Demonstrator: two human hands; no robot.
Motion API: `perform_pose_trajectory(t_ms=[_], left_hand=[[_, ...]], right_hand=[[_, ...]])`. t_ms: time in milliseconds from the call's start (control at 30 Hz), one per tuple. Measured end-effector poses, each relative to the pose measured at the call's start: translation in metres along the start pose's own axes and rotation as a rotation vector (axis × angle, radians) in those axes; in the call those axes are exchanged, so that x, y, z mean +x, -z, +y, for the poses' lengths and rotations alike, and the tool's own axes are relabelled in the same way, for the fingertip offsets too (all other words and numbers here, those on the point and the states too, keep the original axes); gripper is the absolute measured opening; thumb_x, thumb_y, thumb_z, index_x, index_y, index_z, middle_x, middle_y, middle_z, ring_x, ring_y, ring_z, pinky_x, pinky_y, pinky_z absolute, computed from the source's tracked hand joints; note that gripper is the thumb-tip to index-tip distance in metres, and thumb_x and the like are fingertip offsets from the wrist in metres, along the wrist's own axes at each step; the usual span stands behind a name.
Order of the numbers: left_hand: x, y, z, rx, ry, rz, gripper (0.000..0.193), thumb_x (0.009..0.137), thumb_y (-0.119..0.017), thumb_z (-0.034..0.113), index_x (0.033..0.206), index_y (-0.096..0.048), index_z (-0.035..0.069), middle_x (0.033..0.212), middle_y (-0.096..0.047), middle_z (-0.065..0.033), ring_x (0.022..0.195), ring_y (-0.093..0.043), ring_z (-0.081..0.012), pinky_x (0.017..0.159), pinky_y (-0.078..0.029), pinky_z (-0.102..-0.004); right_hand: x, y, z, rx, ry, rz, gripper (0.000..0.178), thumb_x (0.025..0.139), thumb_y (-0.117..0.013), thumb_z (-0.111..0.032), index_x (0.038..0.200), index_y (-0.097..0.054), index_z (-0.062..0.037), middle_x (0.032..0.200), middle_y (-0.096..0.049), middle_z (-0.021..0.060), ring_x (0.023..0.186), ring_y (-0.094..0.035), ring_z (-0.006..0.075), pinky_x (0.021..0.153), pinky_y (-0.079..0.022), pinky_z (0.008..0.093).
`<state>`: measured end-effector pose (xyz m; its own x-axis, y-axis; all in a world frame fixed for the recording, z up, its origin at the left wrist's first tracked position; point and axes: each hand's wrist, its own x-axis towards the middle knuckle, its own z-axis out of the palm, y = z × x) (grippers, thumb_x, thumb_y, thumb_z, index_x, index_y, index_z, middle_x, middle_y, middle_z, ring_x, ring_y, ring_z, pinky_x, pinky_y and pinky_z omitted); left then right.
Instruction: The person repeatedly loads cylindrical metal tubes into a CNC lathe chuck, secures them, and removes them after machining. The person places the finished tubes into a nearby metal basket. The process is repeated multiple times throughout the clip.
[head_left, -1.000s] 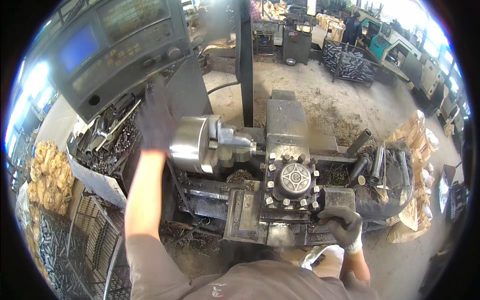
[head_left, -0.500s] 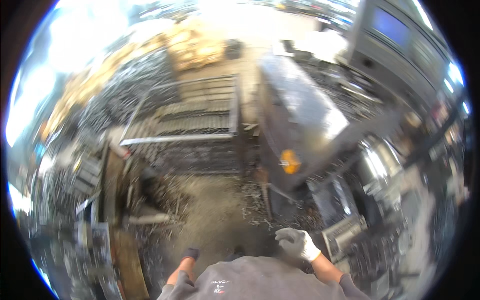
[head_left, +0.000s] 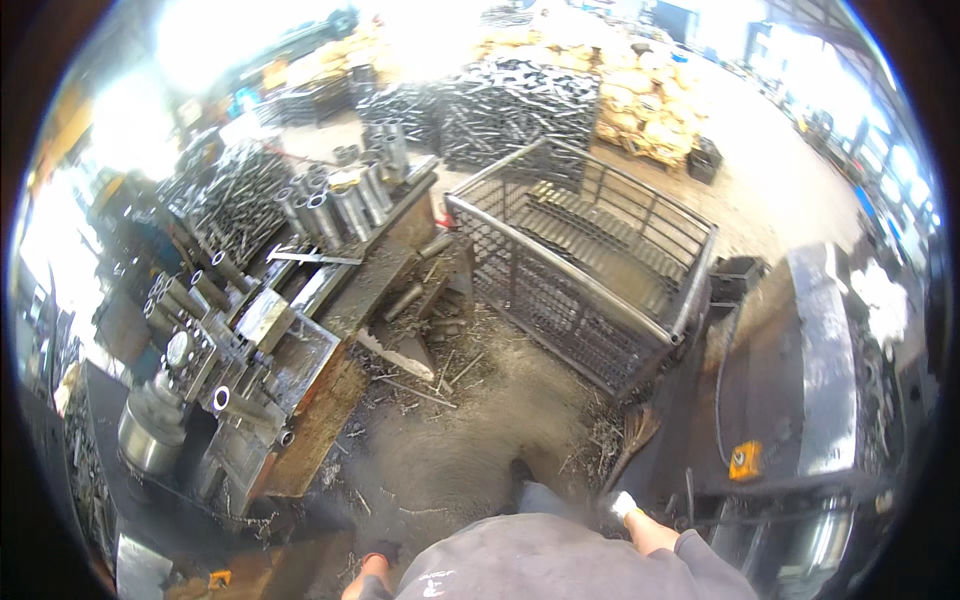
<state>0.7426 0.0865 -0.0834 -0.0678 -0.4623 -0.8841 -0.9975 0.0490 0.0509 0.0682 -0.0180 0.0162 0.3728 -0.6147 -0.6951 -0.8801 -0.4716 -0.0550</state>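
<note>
My left hand (head_left: 382,552), in a dark glove, hangs low beside my body. Its fingers blend into the dark floor, and nothing can be made out in it. On the other side, my right hand (head_left: 622,504) hangs by my hip in a white and grey glove. Its fingers are small and unclear, so its grip does not show. A worn broom or bundle of bristles (head_left: 636,436) leans near the right hand, beside the dark machine (head_left: 765,370). Touching between hand and broom cannot be seen.
A metal mesh cage (head_left: 560,262) holding stacked rods stands ahead. At left, a workbench (head_left: 310,365) carries several metal tubes (head_left: 350,210) and a fixture. Scrap and shavings (head_left: 440,375) litter the floor. A yellow switch box (head_left: 744,460) sits on the machine. Yellow sacks (head_left: 650,105) are piled behind.
My view has swung left, bringing the workbench and tubes into sight and moving the cage and machine rightward. Both hands hang lower, and my right hand's curled fingers no longer show clearly.
</note>
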Motion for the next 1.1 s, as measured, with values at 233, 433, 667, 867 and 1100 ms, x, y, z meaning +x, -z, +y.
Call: perform_pose_trajectory(t_ms=[233, 433, 667, 867, 1100], left_hand=[[-0.011, 0.058, 0.086, -0.785, 0.29, 0.162, 0.067, 0.1, -0.052, 0.055, 0.147, -0.066, 0.008, 0.155, -0.059, -0.0207, 0.144, -0.055, -0.0397, 0.122, -0.041, -0.0473], [-0.067, 0.147, 0.087, -0.948, 0.418, 0.496, 0.06, 0.101, -0.055, 0.055, 0.137, -0.072, 0.009, 0.143, -0.068, -0.0192, 0.135, -0.062, -0.038, 0.114, -0.046, -0.0473], [-0.088, 0.104, 0.01, -1.47, 0.576, 0.625, 0.055, 0.099, -0.059, 0.048, 0.127, -0.075, 0.004, 0.117, -0.078, -0.0201, 0.109, -0.074, -0.036, 0.096, -0.056, -0.0486], [-0.125, -0.002, -0.101, -1.317, 0.863, 0.734, 0.034, 0.099, -0.059, 0.027, 0.12, -0.073, 0.005, 0.117, -0.074, -0.0256, 0.108, -0.071, -0.0419, 0.091, -0.057, -0.0507], [-0.225, -0.053, -0.178, -1.432, 1.845, 1.573, 0.06, 0.111, -0.047, 0.044, 0.156, -0.049, 0.004, 0.153, -0.055, -0.0289, 0.139, -0.055, -0.0451, 0.113, -0.047, -0.0473]], right_hand=[[0.099, 0.039, 0.078, -0.26, 0.325, -0.061, 0.026, 0.094, -0.06, -0.023, 0.105, -0.084, -0.0193, 0.112, -0.081, 0.007, 0.104, -0.078, 0.0294, 0.087, -0.061, 0.0433], [0.225, 0.133, 0.126, -0.323, 0.314, 0.195, 0.028, 0.097, -0.057, -0.016, 0.11, -0.082, -0.0186, 0.117, -0.081, 0.0063, 0.108, -0.078, 0.0272, 0.088, -0.061, 0.0422], [0.318, 0.245, 0.092, 0.588, 0.12, 0.298, 0.023, 0.087, -0.069, -0.025, 0.093, -0.085, -0.0098, 0.088, -0.082, 0.0096, 0.078, -0.077, 0.0201, 0.071, -0.06, 0.0375], [0.353, 0.243, 0.035, -0.33, 0.37, 0.148, 0.032, 0.082, -0.079, -0.04, 0.109, -0.083, -0.022, 0.113, -0.08, 0.0042, 0.098, -0.077, 0.0233, 0.085, -0.06, 0.0376], [0.347, 0.259, -0.047, 0.71, -0.115, -0.268, 0.03, 0.085, -0.08, -0.032, 0.111, -0.081, -0.0173, 0.106, -0.08, 0.005, 0.091, -0.077, 0.021, 0.078, -0.061, 0.0351]])
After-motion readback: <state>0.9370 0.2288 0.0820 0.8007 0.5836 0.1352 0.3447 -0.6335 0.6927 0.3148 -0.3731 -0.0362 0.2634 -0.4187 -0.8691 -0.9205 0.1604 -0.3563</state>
